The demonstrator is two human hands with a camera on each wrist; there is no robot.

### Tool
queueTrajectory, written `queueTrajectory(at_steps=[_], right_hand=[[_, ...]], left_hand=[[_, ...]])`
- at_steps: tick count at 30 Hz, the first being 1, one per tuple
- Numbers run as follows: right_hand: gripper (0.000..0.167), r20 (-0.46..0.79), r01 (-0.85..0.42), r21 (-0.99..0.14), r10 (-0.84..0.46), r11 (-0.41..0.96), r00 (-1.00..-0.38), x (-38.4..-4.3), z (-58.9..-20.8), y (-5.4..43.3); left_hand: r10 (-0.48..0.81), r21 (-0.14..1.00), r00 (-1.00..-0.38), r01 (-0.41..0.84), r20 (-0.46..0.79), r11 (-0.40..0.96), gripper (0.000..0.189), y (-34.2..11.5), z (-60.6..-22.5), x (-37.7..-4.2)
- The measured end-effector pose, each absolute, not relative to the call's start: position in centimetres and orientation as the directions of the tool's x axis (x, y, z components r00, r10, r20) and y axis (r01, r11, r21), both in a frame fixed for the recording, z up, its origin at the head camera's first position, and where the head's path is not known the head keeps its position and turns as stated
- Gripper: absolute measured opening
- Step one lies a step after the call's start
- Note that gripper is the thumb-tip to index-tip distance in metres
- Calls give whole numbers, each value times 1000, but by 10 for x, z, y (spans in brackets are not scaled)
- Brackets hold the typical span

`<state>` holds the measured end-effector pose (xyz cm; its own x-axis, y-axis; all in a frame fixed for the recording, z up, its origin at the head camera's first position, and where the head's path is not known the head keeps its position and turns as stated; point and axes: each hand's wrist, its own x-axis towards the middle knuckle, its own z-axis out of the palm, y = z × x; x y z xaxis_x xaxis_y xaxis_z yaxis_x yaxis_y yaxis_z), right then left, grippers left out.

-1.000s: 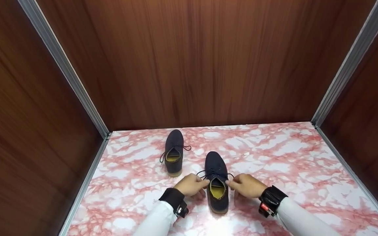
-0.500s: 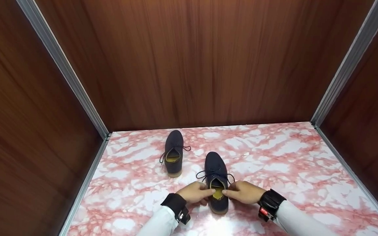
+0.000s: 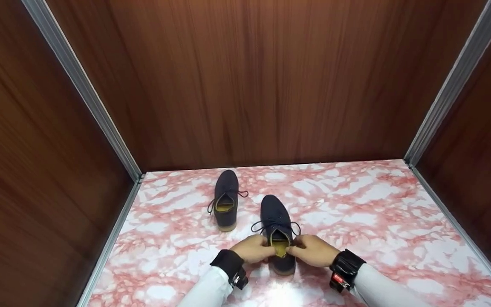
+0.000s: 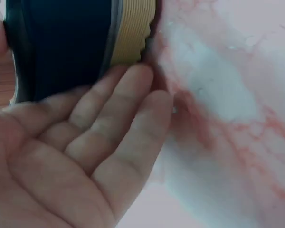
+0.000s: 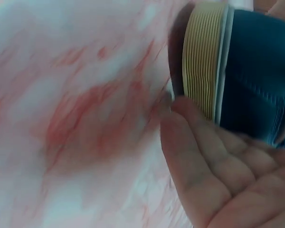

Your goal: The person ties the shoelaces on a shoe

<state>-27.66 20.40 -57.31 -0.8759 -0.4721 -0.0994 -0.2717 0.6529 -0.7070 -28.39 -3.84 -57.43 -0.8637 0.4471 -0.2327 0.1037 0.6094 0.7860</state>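
Observation:
A dark navy lace-up shoe (image 3: 274, 213) with a yellow insole and a tan ribbed sole stands between my hands, toe pointing away. My left hand (image 3: 252, 248) holds its left side, thumb over the rim of the opening. On the other side my right hand (image 3: 315, 250) grips the right wall in the same way. In the left wrist view the fingers (image 4: 133, 118) lie along the outer wall near the sole; the right wrist view shows fingers (image 5: 190, 147) against the ribbed sole edge. The laces are tied in a bow.
The matching navy shoe (image 3: 226, 192), also tied, stands farther back to the left, toe away. Under both lies a red-and-white marbled surface (image 3: 369, 221). Brown wood panels (image 3: 245, 85) with grey metal corner strips enclose the back and sides.
Both hands have left the bow loops and moved back to the shoe's opening, thumbs going over its rim. The near shoe has shifted slightly left, its toe most.

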Motion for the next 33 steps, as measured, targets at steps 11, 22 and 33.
queueTrajectory(at_steps=[11, 22, 33], right_hand=[[37, -45, -111, -779, -231, 617, -972, -308, -567, 180], [41, -72, 5, -856, -109, 517, -991, -349, -577, 154], [54, -125, 115, -862, 13, 493, -992, -359, -595, 140]], left_hand=[[263, 809, -964, 189, 44, 557, 32, -20, -572, -310], [67, 901, -995, 96, 75, 422, 48, -9, -585, -340], [27, 934, -999, 44, 37, 354, 50, -7, -604, -349]])
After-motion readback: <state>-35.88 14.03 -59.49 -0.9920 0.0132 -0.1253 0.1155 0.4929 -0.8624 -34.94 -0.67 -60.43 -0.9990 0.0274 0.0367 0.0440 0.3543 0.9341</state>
